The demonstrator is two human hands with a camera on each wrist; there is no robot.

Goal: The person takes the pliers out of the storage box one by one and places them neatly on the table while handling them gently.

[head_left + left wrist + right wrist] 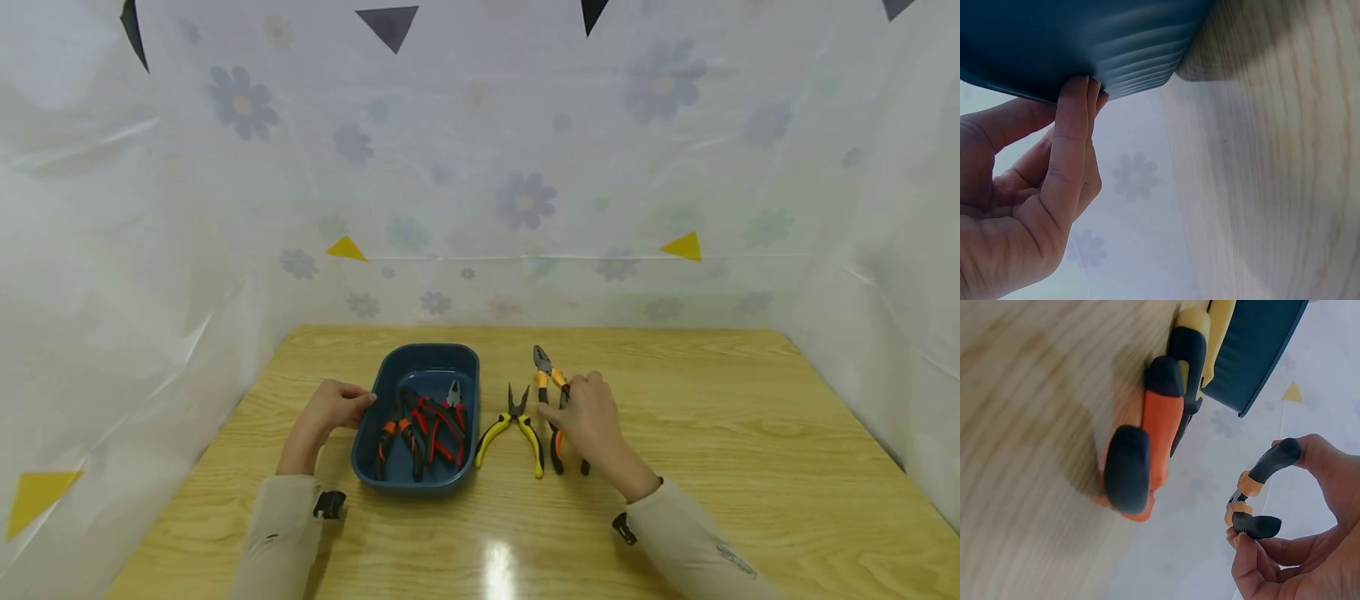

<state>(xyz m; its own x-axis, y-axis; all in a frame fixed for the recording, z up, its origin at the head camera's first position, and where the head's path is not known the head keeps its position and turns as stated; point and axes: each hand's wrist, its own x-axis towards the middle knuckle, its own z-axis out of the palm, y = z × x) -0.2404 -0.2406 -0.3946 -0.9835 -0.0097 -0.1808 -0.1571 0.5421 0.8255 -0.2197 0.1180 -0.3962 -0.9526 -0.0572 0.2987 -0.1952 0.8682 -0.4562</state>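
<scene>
My left hand (337, 407) pinches the left rim of a dark blue plastic basin (363, 467), fingers against its outer wall (1141, 56). Inside lie several pliers, one with orange-and-black handles (407, 437) and others with red-and-black ones. My right hand (596, 425) holds combination pliers (542, 360) with black and light-orange handles, their jaws pointing away from me. The right wrist view shows thumb and fingers at the spread handles (1272, 462), raised above the table. Beneath that hand lie orange-and-black-handled pliers (1163, 425), partly hidden in the head view.
Yellow-handled long-nose pliers (517, 421) lie spread on the wooden table (720, 417), between the basin and my right hand. A flower-patterned sheet (480, 167) hangs behind the table and along both sides.
</scene>
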